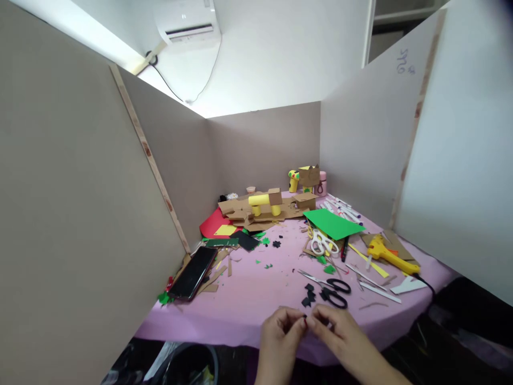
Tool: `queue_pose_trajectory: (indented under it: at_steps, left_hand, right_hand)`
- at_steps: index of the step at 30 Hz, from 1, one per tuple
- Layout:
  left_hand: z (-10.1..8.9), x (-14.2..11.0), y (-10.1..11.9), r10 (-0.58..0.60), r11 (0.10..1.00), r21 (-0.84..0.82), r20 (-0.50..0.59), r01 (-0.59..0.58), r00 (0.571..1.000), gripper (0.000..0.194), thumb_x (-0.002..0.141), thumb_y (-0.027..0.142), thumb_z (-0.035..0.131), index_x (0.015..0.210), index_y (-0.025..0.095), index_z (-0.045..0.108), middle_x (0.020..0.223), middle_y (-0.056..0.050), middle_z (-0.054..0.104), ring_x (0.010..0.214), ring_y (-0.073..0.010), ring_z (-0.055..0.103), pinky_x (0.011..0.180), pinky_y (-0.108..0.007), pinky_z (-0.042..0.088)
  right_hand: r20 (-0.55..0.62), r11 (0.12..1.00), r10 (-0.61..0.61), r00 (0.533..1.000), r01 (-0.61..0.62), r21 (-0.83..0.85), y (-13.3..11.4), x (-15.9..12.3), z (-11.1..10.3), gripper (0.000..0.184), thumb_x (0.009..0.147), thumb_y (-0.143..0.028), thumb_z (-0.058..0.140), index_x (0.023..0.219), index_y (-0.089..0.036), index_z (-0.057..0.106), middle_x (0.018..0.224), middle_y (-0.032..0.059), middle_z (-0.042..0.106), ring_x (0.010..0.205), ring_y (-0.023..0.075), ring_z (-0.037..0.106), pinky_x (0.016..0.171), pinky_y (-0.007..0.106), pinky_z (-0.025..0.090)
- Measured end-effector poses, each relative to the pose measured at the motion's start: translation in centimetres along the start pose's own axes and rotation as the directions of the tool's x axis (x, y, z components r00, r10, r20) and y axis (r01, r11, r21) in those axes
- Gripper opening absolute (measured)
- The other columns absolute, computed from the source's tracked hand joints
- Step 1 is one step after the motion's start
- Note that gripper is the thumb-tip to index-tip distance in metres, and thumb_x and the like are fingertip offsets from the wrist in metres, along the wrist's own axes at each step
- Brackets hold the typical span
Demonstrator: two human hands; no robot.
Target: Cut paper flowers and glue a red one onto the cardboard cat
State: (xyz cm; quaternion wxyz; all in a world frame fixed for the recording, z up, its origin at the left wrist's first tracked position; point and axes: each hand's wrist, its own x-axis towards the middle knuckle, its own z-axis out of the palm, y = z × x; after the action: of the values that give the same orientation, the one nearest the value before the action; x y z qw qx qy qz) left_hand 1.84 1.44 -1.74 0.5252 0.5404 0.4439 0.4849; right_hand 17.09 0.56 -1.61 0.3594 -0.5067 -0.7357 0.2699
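Note:
Close to the table's front edge, my left hand [282,334] and my right hand [339,332] meet with thumbs and fingertips pinched together. Between them shows a tiny black and red piece [305,319], mostly covered by the fingers; its material is too small to tell. Just beyond the hands lie several black cut-out scraps [308,294]. Beside these, black-handled scissors [337,285] rest with blades pointing left and slightly apart. Farther up the table stands a cardboard figure with yellow tubes [259,200].
A yellow glue gun [390,255], white scissors [323,243] and a green sheet [334,223] lie on the right. On the left are a phone [195,273] and cardboard strips. Grey partitions [264,141] enclose the pink-covered table [248,294]. A bin [216,363] stands below.

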Motion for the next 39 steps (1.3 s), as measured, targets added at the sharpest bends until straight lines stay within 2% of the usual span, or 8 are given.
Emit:
queue_pose_trajectory:
  at_steps: [3, 8, 13, 16, 19, 24, 29, 39]
  left_hand:
    - [0.1, -0.6, -0.3, 0.082, 0.985, 0.151, -0.009, -0.080, 0.997, 0.013, 0.070, 0.027, 0.066, 0.064, 0.016, 0.068, 0.062, -0.002, 0.067, 0.062, -0.0164, 0.057, 0.060, -0.024, 0.043]
    - [-0.3, -1.1, -1.1, 0.104, 0.967, 0.229, 0.034, -0.109, 0.994, 0.008, 0.071, 0.022, 0.063, 0.069, 0.017, 0.069, 0.061, -0.002, 0.067, 0.059, -0.0158, 0.056, 0.058, -0.023, 0.043]
    - [-0.9, -0.9, -1.8, 0.033, 0.986, 0.160, 0.093, -0.048, 0.995, 0.024, 0.066, 0.017, 0.066, 0.090, 0.016, 0.070, 0.059, 0.000, 0.063, 0.054, -0.0130, 0.053, 0.055, -0.022, 0.041]
    - [-1.4, -0.8, -1.9, 0.006, 0.990, 0.137, 0.162, -0.028, 0.987, 0.024, 0.067, 0.020, 0.067, 0.090, 0.016, 0.072, 0.061, -0.001, 0.064, 0.055, -0.0133, 0.053, 0.057, -0.023, 0.041]
    - [-1.7, -0.9, -2.1, 0.001, 0.994, 0.105, 0.183, -0.021, 0.983, 0.024, 0.067, 0.024, 0.068, 0.089, 0.016, 0.073, 0.062, -0.002, 0.065, 0.056, -0.0142, 0.054, 0.058, -0.024, 0.041]
    - [-1.6, -1.1, -2.4, 0.013, 0.991, 0.129, 0.174, -0.036, 0.985, 0.024, 0.072, 0.028, 0.064, 0.091, 0.017, 0.074, 0.068, -0.005, 0.070, 0.063, -0.0181, 0.059, 0.064, -0.027, 0.045]
    - [-1.3, -1.3, -2.6, 0.084, 0.977, 0.186, 0.135, -0.108, 0.987, 0.024, 0.071, 0.021, 0.061, 0.090, 0.018, 0.074, 0.072, -0.005, 0.071, 0.068, -0.0197, 0.061, 0.066, -0.027, 0.047]
    - [-1.3, -1.3, -3.4, 0.090, 0.987, 0.121, 0.123, -0.104, 0.988, 0.024, 0.072, 0.027, 0.062, 0.091, 0.017, 0.073, 0.072, -0.007, 0.071, 0.067, -0.0203, 0.063, 0.065, -0.027, 0.048]
  right_hand:
    - [-0.041, 0.994, 0.048, 0.998, -0.044, 0.095, -0.2, -0.5, 1.4, 0.037, 0.090, -0.045, 0.040, 0.062, -0.021, 0.043, 0.057, -0.0051, 0.043, 0.057, 0.0137, 0.045, 0.054, 0.023, 0.036]
    - [-0.013, 0.980, 0.054, 0.998, -0.051, 0.193, -0.3, -0.9, 1.3, 0.030, 0.088, -0.044, 0.043, 0.068, -0.021, 0.044, 0.063, -0.0033, 0.047, 0.062, 0.0159, 0.048, 0.060, 0.025, 0.039]
    - [0.050, 0.956, 0.048, 0.998, -0.060, 0.289, -0.6, -1.2, 1.1, 0.027, 0.086, -0.043, 0.045, 0.073, -0.020, 0.050, 0.066, -0.0021, 0.049, 0.064, 0.0165, 0.049, 0.061, 0.025, 0.041]
    - [0.067, 0.929, 0.068, 0.995, -0.088, 0.359, -0.3, -1.4, 1.4, 0.029, 0.085, -0.045, 0.046, 0.071, -0.020, 0.050, 0.063, -0.0031, 0.047, 0.062, 0.0161, 0.048, 0.060, 0.025, 0.041]
    - [0.074, 0.908, 0.086, 0.994, -0.108, 0.405, 0.1, -1.4, 1.7, 0.030, 0.083, -0.048, 0.049, 0.072, -0.020, 0.053, 0.063, -0.0033, 0.047, 0.061, 0.0159, 0.048, 0.059, 0.025, 0.041]
    - [0.042, 0.895, 0.138, 0.990, -0.143, 0.422, -0.1, -1.5, 2.0, 0.030, 0.080, -0.049, 0.052, 0.071, -0.020, 0.055, 0.061, -0.0035, 0.047, 0.060, 0.0160, 0.048, 0.058, 0.024, 0.042]
    - [0.036, 0.891, 0.150, 0.988, -0.151, 0.428, -0.4, -1.6, 1.8, 0.026, 0.079, -0.044, 0.056, 0.072, -0.019, 0.057, 0.062, -0.0033, 0.049, 0.061, 0.0159, 0.048, 0.058, 0.024, 0.041]
    - [0.055, 0.838, 0.170, 0.984, -0.174, 0.517, -0.3, -1.6, 1.9, 0.025, 0.079, -0.043, 0.057, 0.072, -0.019, 0.058, 0.059, -0.0047, 0.047, 0.055, 0.0137, 0.045, 0.053, 0.023, 0.038]
